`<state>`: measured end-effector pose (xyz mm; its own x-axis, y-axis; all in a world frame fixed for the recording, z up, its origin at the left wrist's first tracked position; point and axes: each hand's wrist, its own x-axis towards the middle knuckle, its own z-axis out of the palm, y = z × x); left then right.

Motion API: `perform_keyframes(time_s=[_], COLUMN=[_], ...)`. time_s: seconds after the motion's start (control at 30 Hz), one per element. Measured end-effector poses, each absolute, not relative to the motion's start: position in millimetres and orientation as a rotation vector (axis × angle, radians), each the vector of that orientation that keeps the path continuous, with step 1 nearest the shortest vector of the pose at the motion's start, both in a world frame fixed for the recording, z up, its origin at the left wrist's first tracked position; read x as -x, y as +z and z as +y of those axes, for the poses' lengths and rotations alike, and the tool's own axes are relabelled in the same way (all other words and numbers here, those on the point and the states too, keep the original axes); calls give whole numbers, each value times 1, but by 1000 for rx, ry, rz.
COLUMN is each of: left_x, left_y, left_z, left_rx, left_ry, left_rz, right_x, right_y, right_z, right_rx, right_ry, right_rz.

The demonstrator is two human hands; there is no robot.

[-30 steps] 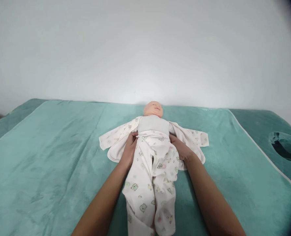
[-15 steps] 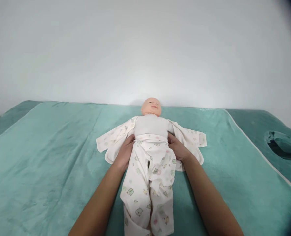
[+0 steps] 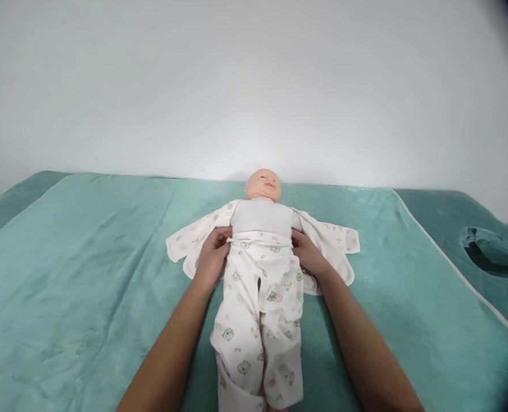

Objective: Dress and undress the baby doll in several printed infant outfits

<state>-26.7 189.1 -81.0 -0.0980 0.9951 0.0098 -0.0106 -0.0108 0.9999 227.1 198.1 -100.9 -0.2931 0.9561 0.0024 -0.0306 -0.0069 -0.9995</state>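
Note:
A baby doll (image 3: 262,185) lies on its back on a teal blanket (image 3: 86,274), head away from me. It wears a grey body and white printed trousers (image 3: 260,303). A matching printed jacket (image 3: 326,243) lies spread open under it. My left hand (image 3: 212,257) grips the trousers' waistband at the doll's left-hand side, fingers curled. On the other side, my right hand (image 3: 309,256) holds the waistband too, with fingers closed on the cloth.
The teal blanket covers a wide bed that ends at a plain white wall (image 3: 254,86). A darker teal cover with a hole or fold (image 3: 488,246) shows at the far right edge.
Both hands have slid a little up the doll's sides with the waistband, which now sits slightly higher on the grey torso. The view has shifted slightly.

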Motion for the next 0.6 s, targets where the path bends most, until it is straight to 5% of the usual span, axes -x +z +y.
perform_keyframes(time_s=[0.33, 0.6], left_x=[45, 38], left_y=[-84, -96], left_z=[198, 210], left_rx=[-1830, -2139], left_ry=[1221, 1127], left_rz=[1241, 1432], right_x=[-238, -233], right_y=[-107, -101], right_z=[192, 200], right_rx=[1178, 1247], right_ry=[404, 606], right_rz=[-1874, -1630])
